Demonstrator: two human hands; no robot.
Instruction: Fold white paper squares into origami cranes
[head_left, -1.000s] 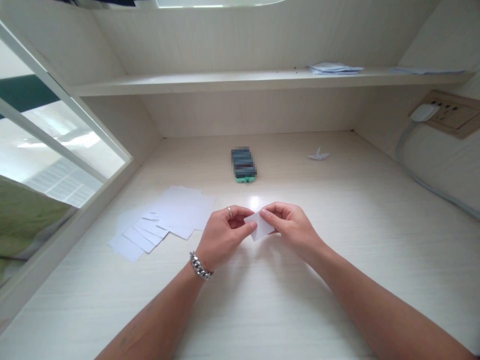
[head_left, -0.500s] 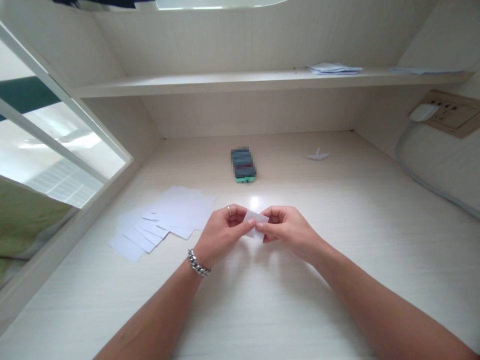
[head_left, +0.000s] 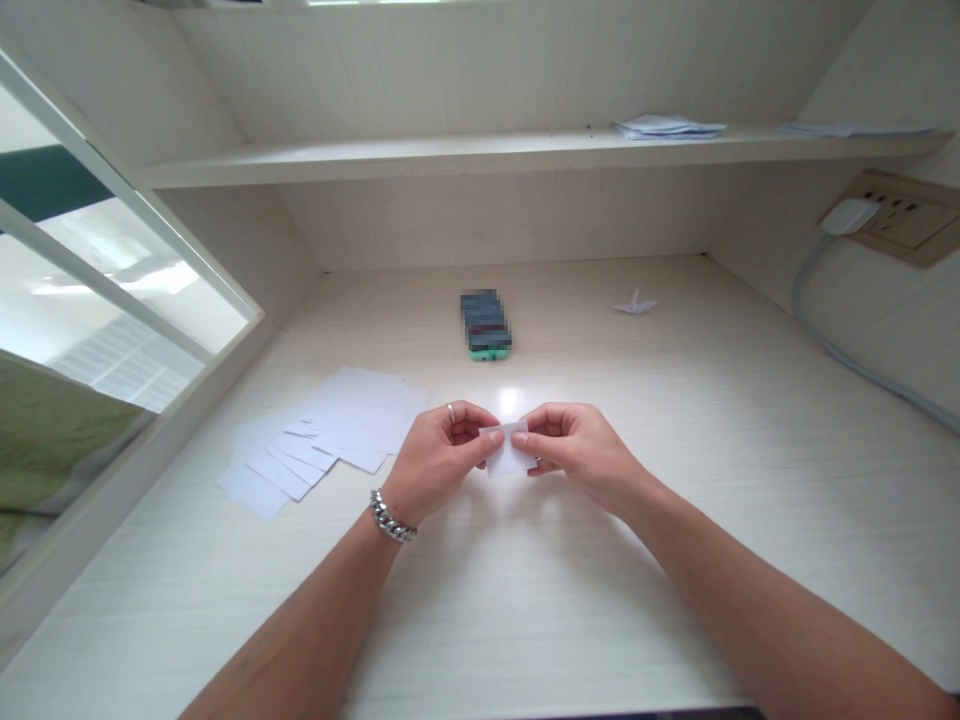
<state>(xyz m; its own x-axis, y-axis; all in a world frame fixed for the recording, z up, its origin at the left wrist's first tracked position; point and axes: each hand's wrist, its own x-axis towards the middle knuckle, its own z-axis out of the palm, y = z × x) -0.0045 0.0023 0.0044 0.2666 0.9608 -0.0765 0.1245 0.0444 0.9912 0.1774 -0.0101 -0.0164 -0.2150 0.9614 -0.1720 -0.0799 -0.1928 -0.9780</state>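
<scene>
A small folded piece of white paper (head_left: 506,455) is held just above the pale wooden desk (head_left: 675,560), near its middle. My left hand (head_left: 439,460), with a ring and a metal bracelet, pinches the paper's left edge between thumb and fingers. My right hand (head_left: 574,450) pinches its right edge the same way. Both hands are closed on the paper and almost touch each other.
Several loose white sheets (head_left: 322,440) lie fanned on the desk to the left. A phone in a green case (head_left: 486,325) lies farther back. A small folded paper crane (head_left: 636,303) sits at the back right. Papers (head_left: 667,127) rest on the shelf; a plug and cable (head_left: 844,215) hang at right.
The paper has been folded smaller and turned between the fingers, from a slanted flap to a small upright piece. Both hands stayed in about the same spot.
</scene>
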